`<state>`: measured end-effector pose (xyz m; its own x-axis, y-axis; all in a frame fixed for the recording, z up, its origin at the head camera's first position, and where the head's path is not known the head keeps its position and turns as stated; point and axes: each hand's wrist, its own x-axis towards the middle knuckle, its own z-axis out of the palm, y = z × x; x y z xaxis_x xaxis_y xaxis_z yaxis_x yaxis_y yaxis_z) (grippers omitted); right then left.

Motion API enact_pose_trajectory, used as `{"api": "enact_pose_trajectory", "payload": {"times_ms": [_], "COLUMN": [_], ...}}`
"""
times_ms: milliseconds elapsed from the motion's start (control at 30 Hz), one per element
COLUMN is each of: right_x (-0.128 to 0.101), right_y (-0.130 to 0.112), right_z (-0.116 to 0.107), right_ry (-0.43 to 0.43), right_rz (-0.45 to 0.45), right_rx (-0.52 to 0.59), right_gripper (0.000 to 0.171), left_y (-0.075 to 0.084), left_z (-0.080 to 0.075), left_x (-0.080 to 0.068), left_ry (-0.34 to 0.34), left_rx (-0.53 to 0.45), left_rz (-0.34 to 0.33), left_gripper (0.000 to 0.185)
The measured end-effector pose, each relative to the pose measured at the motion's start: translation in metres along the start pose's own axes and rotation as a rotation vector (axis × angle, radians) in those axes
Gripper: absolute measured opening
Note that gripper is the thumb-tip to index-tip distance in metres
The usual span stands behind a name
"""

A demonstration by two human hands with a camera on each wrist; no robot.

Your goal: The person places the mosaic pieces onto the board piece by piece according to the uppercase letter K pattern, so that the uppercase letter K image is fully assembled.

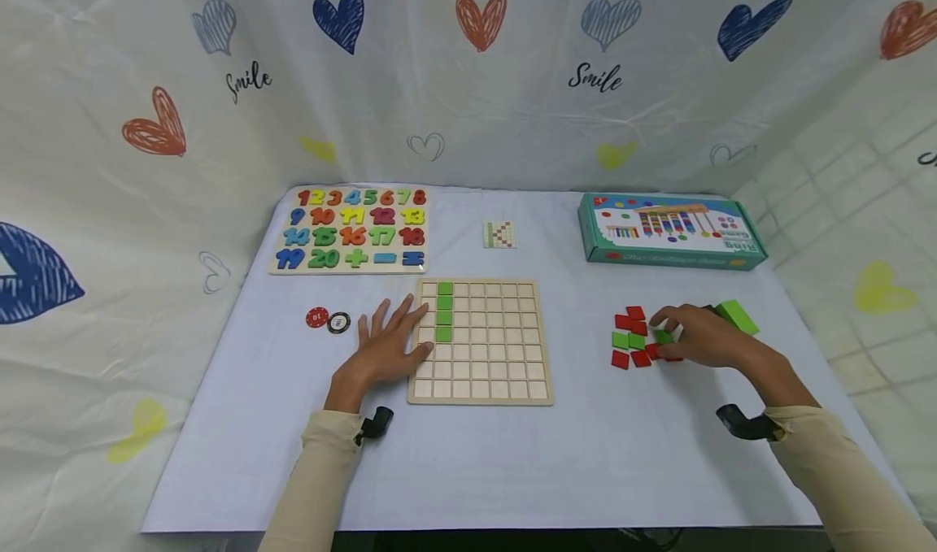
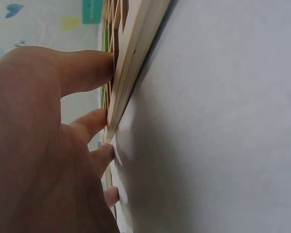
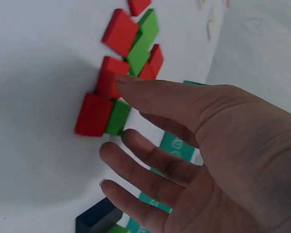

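My left hand (image 1: pixel 384 347) rests spread on the left edge of a wooden grid board (image 1: pixel 486 398), thumb and fingertips at its rim. In the left wrist view the thumb lies over the board's frame (image 2: pixel 140 41). Several green tiles (image 1: pixel 444 303) fill the upper cells of the board's second column. My right hand (image 1: pixel 699 336) is over a loose group of red tiles (image 1: pixel 620 359) and green tiles (image 1: pixel 636 341), fingers loosely bent with a gap to the thumb. The right wrist view has the thumb tip overlapping a red tile (image 3: pixel 111 77), a green tile (image 3: pixel 118 116) beside it.
A number puzzle board (image 1: pixel 351 266) lies at the back left, a small pattern card (image 1: pixel 499 235) at the back middle, and a green box (image 1: pixel 673 231) at the back right. Two round chips (image 1: pixel 317 317) sit left of my left hand. Beyond my right hand is a green block (image 1: pixel 738 317).
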<state>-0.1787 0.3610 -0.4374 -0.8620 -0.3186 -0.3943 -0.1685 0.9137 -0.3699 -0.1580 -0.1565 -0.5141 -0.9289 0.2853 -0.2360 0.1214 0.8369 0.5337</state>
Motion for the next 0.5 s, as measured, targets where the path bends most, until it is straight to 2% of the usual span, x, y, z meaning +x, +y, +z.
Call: {"api": "enact_pose_trajectory", "payload": {"times_ms": [133,333,500], "right_x": [-0.001,0.004,0.005], "right_y": [0.013,0.025,0.027], "right_z": [0.003,0.005,0.007], "right_ry": [0.02,0.056,0.025], "right_rz": [0.005,-0.003,0.025], "right_rx": [0.036,0.067,0.095], "right_gripper": [0.053,0.043,0.036], "left_y": [0.0,0.002,-0.001], "left_z": [0.001,-0.001,0.001], "left_x": [0.001,-0.001,0.001], "left_ry": [-0.001,0.001,0.005], "left_rx": [0.0,-0.004,-0.008], "left_rz": [0.008,-0.005,0.0], "left_gripper": [0.074,0.074,0.074]}}
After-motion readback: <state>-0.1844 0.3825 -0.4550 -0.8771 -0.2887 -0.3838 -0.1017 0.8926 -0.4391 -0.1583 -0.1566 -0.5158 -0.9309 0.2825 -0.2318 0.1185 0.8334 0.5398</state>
